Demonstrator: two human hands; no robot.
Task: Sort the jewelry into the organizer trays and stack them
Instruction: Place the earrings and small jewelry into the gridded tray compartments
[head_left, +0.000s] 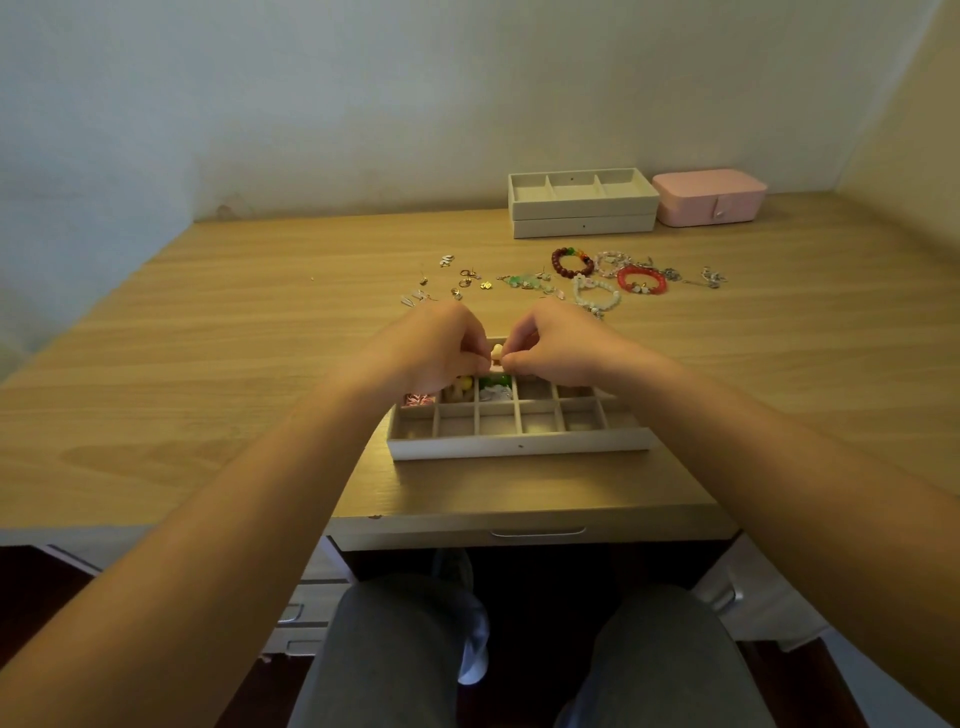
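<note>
Wooden desk, pale piece half-hidden between pinching fingers

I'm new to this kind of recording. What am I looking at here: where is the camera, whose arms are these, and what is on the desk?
There is no machine here. One wide-angle camera sits on a person's head and looks forward and down, so the two bare arms come in from the bottom edge and the grey-clad knees show below. The left hand and right hand meet above the divided tray on the wooden desk. Together they pinch a small pale piece; it is too small to tell what it is. A few of the tray's compartments hold colourful bits, and the near row looks empty. Further back lie loose earrings, beaded bracelets, two stacked trays and a closed pink box.
</note>
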